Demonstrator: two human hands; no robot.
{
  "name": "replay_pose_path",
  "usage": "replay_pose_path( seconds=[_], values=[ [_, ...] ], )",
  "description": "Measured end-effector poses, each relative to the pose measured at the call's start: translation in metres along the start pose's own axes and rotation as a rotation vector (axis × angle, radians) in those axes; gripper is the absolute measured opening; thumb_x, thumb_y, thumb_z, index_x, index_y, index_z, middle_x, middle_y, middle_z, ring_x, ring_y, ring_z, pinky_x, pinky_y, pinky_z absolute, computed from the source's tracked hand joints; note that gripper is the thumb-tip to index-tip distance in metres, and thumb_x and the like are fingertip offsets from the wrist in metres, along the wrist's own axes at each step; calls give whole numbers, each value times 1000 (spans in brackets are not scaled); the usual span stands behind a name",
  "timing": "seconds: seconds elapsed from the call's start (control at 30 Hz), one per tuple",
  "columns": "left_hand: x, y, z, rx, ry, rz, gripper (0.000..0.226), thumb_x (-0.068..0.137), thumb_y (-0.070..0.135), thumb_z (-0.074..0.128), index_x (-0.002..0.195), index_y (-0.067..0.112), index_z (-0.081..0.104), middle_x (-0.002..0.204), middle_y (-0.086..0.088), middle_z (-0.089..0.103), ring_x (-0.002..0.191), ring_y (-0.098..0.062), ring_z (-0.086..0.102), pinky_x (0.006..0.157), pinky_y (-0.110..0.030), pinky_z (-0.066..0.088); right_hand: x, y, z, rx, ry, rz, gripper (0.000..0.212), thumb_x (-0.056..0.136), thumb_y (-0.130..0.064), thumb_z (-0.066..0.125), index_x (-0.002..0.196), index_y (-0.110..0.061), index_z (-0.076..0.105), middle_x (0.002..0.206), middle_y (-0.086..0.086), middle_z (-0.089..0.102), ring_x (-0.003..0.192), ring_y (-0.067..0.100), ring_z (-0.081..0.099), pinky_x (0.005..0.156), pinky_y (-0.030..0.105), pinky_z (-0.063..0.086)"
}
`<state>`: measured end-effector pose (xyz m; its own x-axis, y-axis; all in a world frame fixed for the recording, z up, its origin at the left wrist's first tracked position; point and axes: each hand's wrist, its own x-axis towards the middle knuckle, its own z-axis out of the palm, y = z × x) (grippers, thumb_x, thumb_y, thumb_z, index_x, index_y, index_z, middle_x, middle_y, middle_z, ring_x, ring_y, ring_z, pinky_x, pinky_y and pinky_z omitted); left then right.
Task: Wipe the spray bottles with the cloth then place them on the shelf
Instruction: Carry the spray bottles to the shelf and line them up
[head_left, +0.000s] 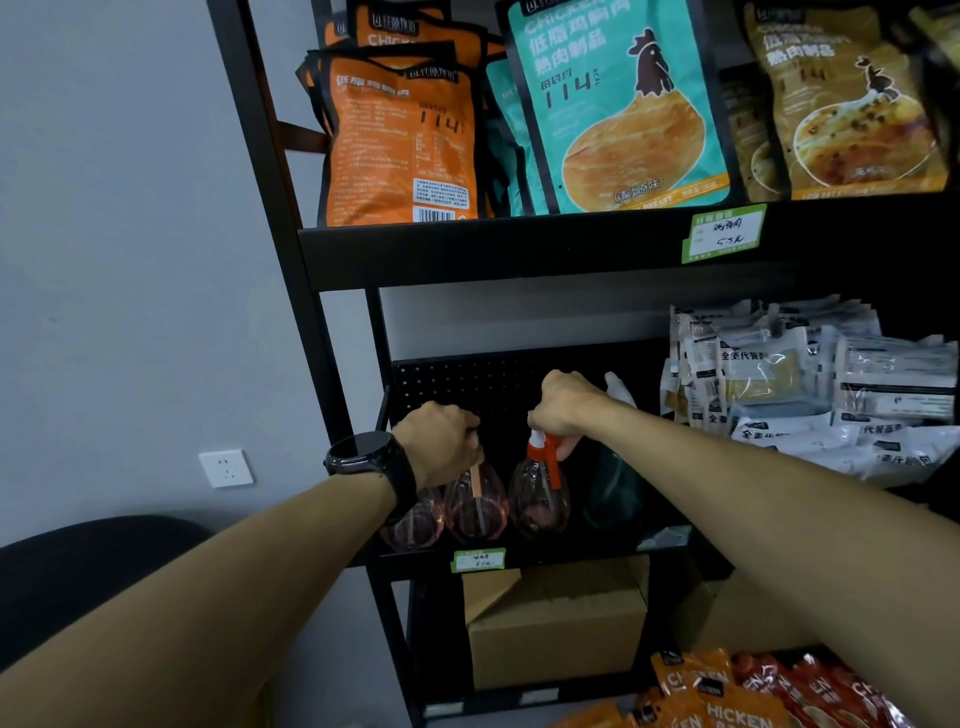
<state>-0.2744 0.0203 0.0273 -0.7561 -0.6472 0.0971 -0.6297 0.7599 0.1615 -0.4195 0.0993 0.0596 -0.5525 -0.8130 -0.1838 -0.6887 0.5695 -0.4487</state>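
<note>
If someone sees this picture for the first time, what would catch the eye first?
Probably the two bare forearms reaching in, the left hand and right hand each gripping a pink spray bottle's head on the middle shelf. Next, the big teal chicken packet on the shelf above.

Spray bottles (478, 504) on shelf (519, 564) — cardboard box (556, 623) beneath.

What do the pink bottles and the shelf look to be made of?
Pink bottles: likely clear tinted plastic, glossy; the dip tube shows through the wall. Shelf: apparently metal, matte black coating; thin flat edges and a perforated back panel.
</note>
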Motion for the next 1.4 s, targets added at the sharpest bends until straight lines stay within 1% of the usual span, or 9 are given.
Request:
replay_pose_path(
  seconds=[0.13, 0.33, 0.43, 0.53, 0.73, 1.0, 1.1, 1.33, 1.4],
  values=[
    [1, -1, 1, -12, 0, -13, 16, 99, 24, 47, 89, 21, 59, 98, -10, 67, 90, -28, 65, 80, -38, 56, -4, -1, 0, 18, -13, 6, 24, 96, -12, 51, 111, 0, 66, 83, 6, 74, 77, 15, 73, 49, 19, 18],
    [4, -5, 3, -37, 21, -12, 26, 99, 24, 48, 114, 12, 66, 103, -11, 68, 84, -23, 60, 77, -34, 54, -8, 0, -2, 14, -19, 10, 25, 95, -14, 51, 107, -2, 69, 60, 1, 68, 77, 13, 73, 49, 17, 18],
    [6, -8, 6, -48, 40, -15, 28, 99, 24, 48, 118, 14, 66, 105, -10, 69, 82, -19, 57, 76, -32, 53, -6, 0, 0, 16, -21, 7, 24, 95, -13, 52, 107, -1, 68, 79, 6, 74, 77, 15, 74, 53, 24, 24],
    [7, -9, 8, -50, 44, -15, 29, 99, 25, 48, 118, 13, 66, 105, -10, 69, 82, -19, 57, 77, -32, 54, 2, 1, 3, 46, -9, 6, 21, 93, -8, 53, 105, 2, 67, 85, 10, 75, 72, 20, 74, 69, 27, 34],
    [7, -9, 7, -57, 52, -5, 27, 98, 25, 48, 112, 12, 67, 88, -3, 59, 77, -20, 58, 74, -33, 55, 16, 3, 8, 81, 20, -11, 18, 92, -8, 54, 98, 4, 67, 76, 11, 75, 62, 22, 73, 81, 29, 57],
    [7, -9, 7, -67, 48, -20, 29, 98, 25, 47, 116, 13, 66, 102, -11, 68, 79, -21, 57, 73, -32, 53, 11, 4, 5, 64, -10, -12, 17, 92, -9, 56, 97, 2, 68, 79, 11, 75, 68, 20, 74, 78, 25, 48],
    [6, -9, 8, -77, 48, -26, 28, 97, 25, 48, 113, 11, 66, 101, -11, 68, 79, -21, 57, 72, -31, 52, 13, 4, 5, 66, -9, -15, 16, 92, -11, 57, 97, 1, 66, 75, 9, 75, 65, 19, 73, 89, 29, 53],
    [4, -8, 5, -94, 22, -34, 27, 98, 25, 49, 116, 12, 65, 109, -11, 69, 93, -26, 65, 78, -35, 55, 14, 6, 5, 93, -8, -14, 17, 93, -15, 58, 94, 0, 66, 76, 9, 75, 63, 20, 72, 73, 23, 53],
    [2, -6, 4, -94, 3, -36, 31, 98, 26, 51, 124, 13, 62, 115, -10, 68, 99, -25, 65, 84, -36, 55, 15, 7, 6, 115, -18, -11, 23, 95, -20, 57, 91, 0, 68, 75, 9, 75, 65, 22, 73, 76, 29, 58]
  ],
)
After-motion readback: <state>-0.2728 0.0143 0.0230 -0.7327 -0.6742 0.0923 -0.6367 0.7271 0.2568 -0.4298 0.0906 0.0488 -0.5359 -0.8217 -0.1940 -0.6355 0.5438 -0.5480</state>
